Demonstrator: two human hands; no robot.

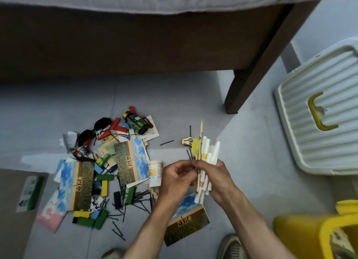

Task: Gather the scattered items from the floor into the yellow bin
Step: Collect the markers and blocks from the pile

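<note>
My right hand (215, 174) grips a bundle of white sticks (210, 154) together with a wooden stick and a yellow piece, held upright above the floor. My left hand (177, 178) meets it from the left and pinches thin dark hairpins at the bundle's edge. The yellow bin (302, 233) stands at the lower right, partly cut off by the frame. Scattered on the grey floor to the left lie postcards (128, 161), coloured wooden blocks (101, 181), black hairpins (135, 197), a green bottle (136, 123), a small white bottle (155, 173) and sunglasses (93, 131).
A brown bed frame (135, 41) with its leg (244, 88) runs across the top. A white ribbed lid (317, 111) with a yellow handle lies at right. A postcard (187, 220) lies under my forearms. My shoes (232, 247) show at the bottom edge.
</note>
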